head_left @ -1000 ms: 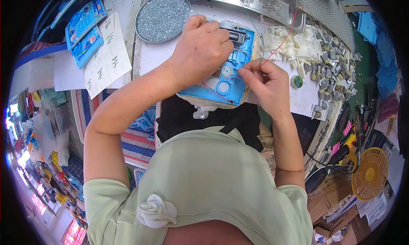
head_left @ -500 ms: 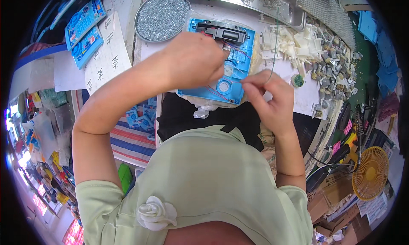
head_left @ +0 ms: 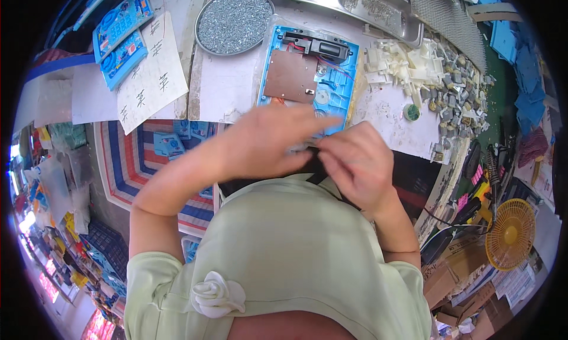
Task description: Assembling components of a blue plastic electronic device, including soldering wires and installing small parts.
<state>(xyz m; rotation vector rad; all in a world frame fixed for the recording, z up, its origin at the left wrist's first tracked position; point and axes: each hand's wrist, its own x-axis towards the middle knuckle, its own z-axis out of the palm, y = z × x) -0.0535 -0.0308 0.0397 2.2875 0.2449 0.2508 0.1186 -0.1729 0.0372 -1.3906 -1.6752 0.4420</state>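
A blue plastic casing (head_left: 338, 94) lies open on the bench in front of me. A black rectangular part (head_left: 324, 47) is fitted at its far end, with thin red and blue wires beside it. Over its left half sits a brown circuit board (head_left: 291, 76). My left hand (head_left: 266, 140) is at the casing's near edge, its fingers smeared by motion. Close beside it, my right hand (head_left: 362, 162) has thumb and forefinger pinched together; what is between them is too small to tell. Both hands cover the casing's near end.
A round tray of small screws (head_left: 234, 21) and a metal compartment tray (head_left: 408, 26) stand behind. White plastic parts (head_left: 402, 65), small grey metal parts (head_left: 464, 97) and a green-topped round pot (head_left: 411, 112) are at right. Blue panels (head_left: 122, 59) lie on a paper sheet (head_left: 155, 85) at left.
Both hands have come down toward me to the casing's near edge, close together. The brown board, hidden by my left hand before, now shows. The thin line at my right hand no longer shows.
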